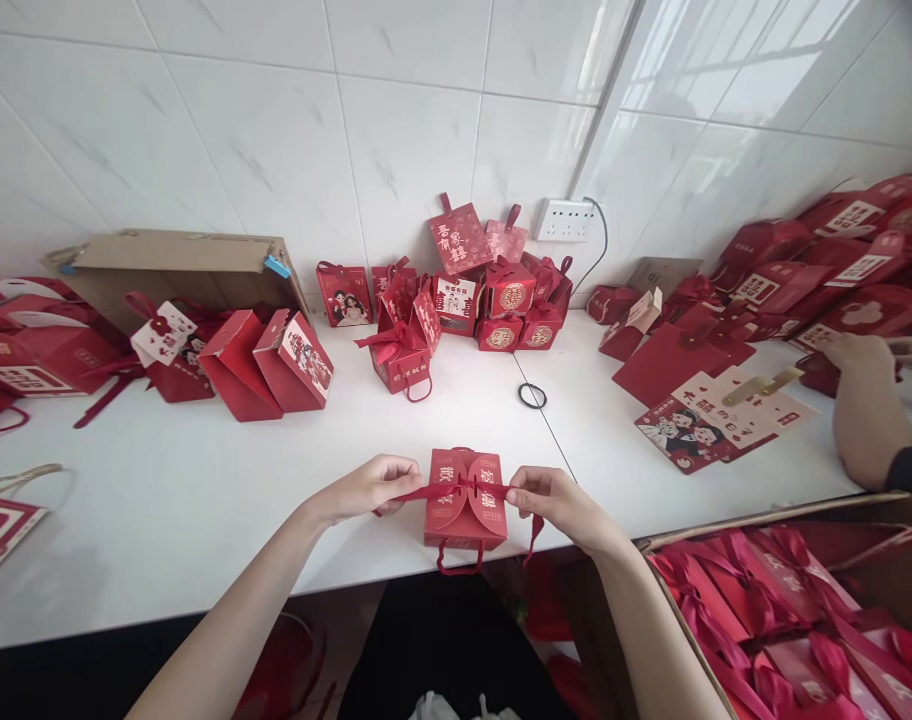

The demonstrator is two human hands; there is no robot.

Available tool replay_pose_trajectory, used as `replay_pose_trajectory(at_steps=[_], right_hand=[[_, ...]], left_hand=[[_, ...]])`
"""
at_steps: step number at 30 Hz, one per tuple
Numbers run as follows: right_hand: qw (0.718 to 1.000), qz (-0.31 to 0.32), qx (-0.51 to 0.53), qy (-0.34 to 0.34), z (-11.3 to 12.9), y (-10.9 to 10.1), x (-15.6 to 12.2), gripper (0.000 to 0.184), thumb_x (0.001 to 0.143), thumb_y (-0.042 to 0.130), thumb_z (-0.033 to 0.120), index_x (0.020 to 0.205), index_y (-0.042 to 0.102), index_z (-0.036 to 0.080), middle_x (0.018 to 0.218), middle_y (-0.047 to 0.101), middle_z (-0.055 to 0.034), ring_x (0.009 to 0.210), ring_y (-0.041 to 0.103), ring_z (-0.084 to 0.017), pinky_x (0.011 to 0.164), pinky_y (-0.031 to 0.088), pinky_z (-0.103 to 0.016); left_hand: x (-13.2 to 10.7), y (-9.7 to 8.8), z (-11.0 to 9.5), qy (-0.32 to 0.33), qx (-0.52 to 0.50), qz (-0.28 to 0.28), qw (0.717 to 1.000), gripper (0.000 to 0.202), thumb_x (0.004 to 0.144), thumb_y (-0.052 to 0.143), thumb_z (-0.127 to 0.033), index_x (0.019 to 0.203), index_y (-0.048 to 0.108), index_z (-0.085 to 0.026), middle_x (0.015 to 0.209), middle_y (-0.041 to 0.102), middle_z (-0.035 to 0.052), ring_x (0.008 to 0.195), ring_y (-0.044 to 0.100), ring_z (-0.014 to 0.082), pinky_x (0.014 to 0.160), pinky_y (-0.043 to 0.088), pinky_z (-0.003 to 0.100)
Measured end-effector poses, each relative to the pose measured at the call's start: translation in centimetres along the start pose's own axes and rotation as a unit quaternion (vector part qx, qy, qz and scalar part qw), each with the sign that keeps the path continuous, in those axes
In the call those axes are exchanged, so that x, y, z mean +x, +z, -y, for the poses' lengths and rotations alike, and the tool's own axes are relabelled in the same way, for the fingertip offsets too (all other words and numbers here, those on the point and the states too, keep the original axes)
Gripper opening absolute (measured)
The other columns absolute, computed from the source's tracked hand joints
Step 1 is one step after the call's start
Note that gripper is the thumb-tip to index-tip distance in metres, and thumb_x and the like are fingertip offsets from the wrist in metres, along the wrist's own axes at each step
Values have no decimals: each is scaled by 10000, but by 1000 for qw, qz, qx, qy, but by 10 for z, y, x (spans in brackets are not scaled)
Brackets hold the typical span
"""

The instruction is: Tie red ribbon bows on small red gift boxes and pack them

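Observation:
A small red gift box (465, 500) with gold characters stands at the near edge of the white table (201, 500). A red ribbon (456, 491) runs across its closed top flaps. My left hand (373, 485) pinches the ribbon's left end beside the box. My right hand (557, 500) pinches the right end, and a loose ribbon tail (532, 535) hangs below it. Both hands are closed on the ribbon, pulling it taut to either side.
Finished red boxes (493, 295) are heaped against the tiled wall, with more at left (268, 365) and right (838, 260). A cardboard box (801, 620) of flat red boxes with ribbons stands at lower right. Another person's hand (865, 385) works at right. A black ring (532, 396) lies mid-table.

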State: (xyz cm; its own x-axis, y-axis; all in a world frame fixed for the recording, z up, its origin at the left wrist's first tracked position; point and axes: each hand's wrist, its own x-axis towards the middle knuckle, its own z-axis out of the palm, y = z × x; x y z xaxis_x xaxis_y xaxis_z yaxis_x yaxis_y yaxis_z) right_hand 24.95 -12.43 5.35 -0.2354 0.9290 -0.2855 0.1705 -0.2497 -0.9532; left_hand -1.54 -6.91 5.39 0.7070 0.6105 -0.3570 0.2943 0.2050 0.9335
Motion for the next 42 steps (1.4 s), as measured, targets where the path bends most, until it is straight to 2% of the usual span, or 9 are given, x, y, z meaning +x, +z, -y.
replay_pose_trajectory(at_steps=[14,20,24,26,28,30,34,37,42], right_hand=[[996,-44,-79,16,-12,-5,0,326,712,624,464,654,551,151,570,491,27,552,456,-100,524,353,-236],[994,-7,-105,-28,-2,-5,-10,337,749,587,493,683,536,167,609,469,25,550,398,-91,509,321,-236],[995,31,-9,-94,20,4,-20,286,770,601,453,714,556,176,878,596,-47,764,550,-149,656,432,-269],[991,37,34,-121,29,11,-20,255,773,614,424,708,572,181,1103,596,-80,970,567,-199,798,451,-308],[989,32,56,-135,33,19,-15,238,780,612,413,721,586,184,1143,607,-85,1028,567,-214,847,452,-329],[988,1,61,-143,31,27,-7,241,782,605,425,753,596,185,989,669,-76,921,609,-199,785,479,-319],[982,-94,59,-151,20,41,7,254,764,614,433,755,614,179,721,660,-33,687,610,-156,633,490,-271],[976,-128,35,-175,11,48,11,212,769,610,389,785,657,182,755,654,-42,705,609,-161,639,495,-274],[959,-139,-38,-246,6,53,10,184,829,529,287,887,687,212,862,650,-56,796,611,-173,740,503,-311]], left_hand=[[10,0,27,85,78,-19,993,471,812,472,-549,581,299,-177,590,261,-50,555,228,87,524,184,243],[6,6,21,110,65,-68,989,395,815,509,-456,573,435,-153,686,422,-14,626,397,101,602,327,239],[-1,13,3,76,25,-55,995,359,826,495,-442,612,460,-156,667,480,-4,581,449,98,531,336,226],[-6,15,-8,41,32,-58,997,356,829,477,-465,640,441,-167,592,455,-24,505,402,83,473,309,211],[-10,16,-19,12,76,-74,994,349,834,447,-489,679,454,-176,544,422,-42,456,356,77,438,301,204],[-15,17,-28,12,146,-102,984,304,827,454,-482,785,512,-186,606,485,-25,504,433,100,467,363,211],[-25,20,-42,85,275,-121,950,311,775,562,-349,1066,526,-246,1016,597,21,895,565,178,732,457,253],[-28,23,-48,91,357,-112,923,146,827,485,-279,934,577,-239,929,608,-1,816,575,159,720,443,247],[-26,29,-56,123,460,-146,867,195,885,389,-239,877,582,-212,973,523,17,682,563,112,653,424,237]])
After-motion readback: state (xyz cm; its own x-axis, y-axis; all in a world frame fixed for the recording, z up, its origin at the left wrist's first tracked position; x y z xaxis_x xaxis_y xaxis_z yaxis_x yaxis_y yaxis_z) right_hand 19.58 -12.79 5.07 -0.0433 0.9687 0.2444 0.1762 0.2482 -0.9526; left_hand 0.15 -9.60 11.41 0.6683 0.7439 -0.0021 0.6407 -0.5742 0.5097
